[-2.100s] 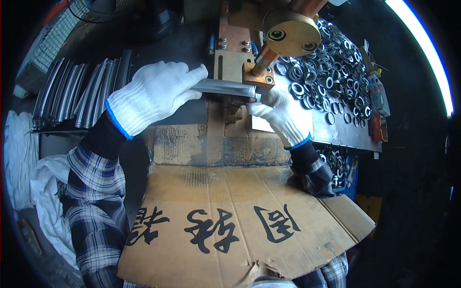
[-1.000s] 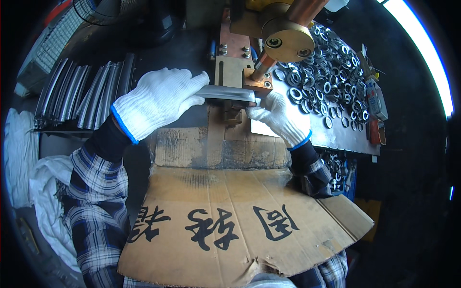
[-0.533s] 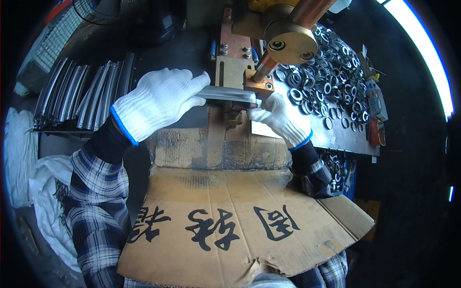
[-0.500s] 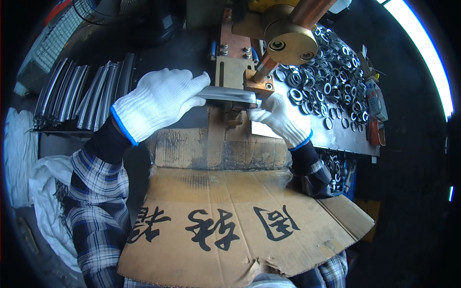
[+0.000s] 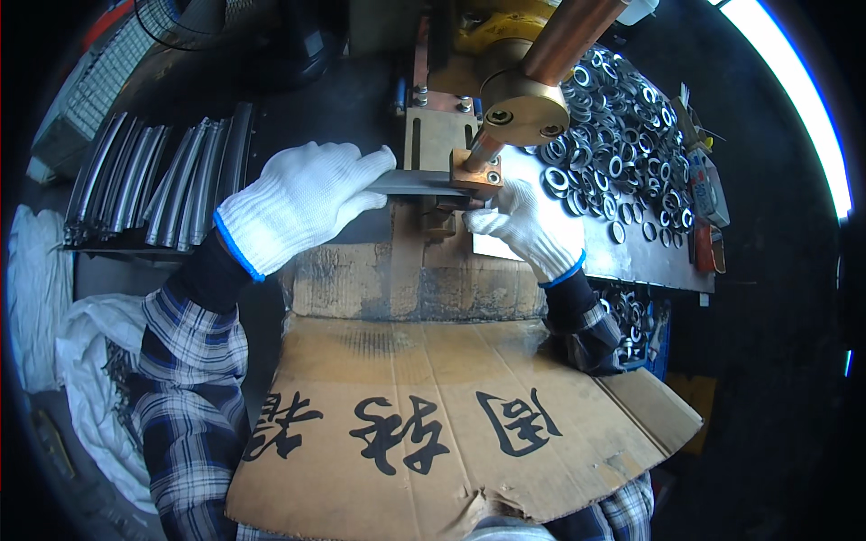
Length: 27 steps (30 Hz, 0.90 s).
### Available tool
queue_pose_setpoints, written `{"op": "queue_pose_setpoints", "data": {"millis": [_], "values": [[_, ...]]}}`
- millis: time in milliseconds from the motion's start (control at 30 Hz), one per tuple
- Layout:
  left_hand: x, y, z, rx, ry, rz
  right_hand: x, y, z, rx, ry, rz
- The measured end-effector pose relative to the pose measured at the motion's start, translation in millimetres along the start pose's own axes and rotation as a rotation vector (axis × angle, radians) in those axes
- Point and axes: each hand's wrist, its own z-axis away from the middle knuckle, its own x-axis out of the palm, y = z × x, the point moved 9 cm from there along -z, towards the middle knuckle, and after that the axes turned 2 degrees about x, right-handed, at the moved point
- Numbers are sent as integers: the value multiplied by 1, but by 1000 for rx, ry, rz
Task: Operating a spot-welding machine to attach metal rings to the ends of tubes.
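My left hand (image 5: 302, 198), in a white knit glove with a blue cuff, grips a grey curved metal strip (image 5: 415, 183) between thumb and fingers. The strip reaches right, and its far end passes beneath a copper electrode block (image 5: 476, 173) on the machine's arm. Under the strip sits a lower metal block (image 5: 439, 223). Close to the right of the electrode is my right hand (image 5: 537, 225), gloved alike, with curled fingers and the thumb pointing left at the strip's end. Whatever its fingertips hold is hidden behind the electrode and the glove.
Many metal rings (image 5: 622, 153) are heaped on the bench at right. Curved metal strips (image 5: 149, 180) lie in rows at left. Above hangs the machine's brass joint (image 5: 525, 104) with its copper rod (image 5: 573, 41). A cardboard sheet (image 5: 406, 361) covers my lap.
The electrode arm has come down and slightly left onto the strip's end, which it now covers. My left hand has shifted slightly toward me; my right hand stays nearly in place.
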Motion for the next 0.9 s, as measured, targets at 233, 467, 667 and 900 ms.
{"op": "queue_pose_setpoints", "data": {"millis": [233,467,667,900], "values": [[-8,-15,5,-94,-119,52,-11,0,4,67,32,207],[0,-18,5,-133,-323,77,4,-24,11,-44,15,359],[0,-19,-7,-99,-290,163,-5,-6,10,20,-74,323],[23,-15,1,-146,-457,338,-26,-6,26,-5,-37,18]]}}
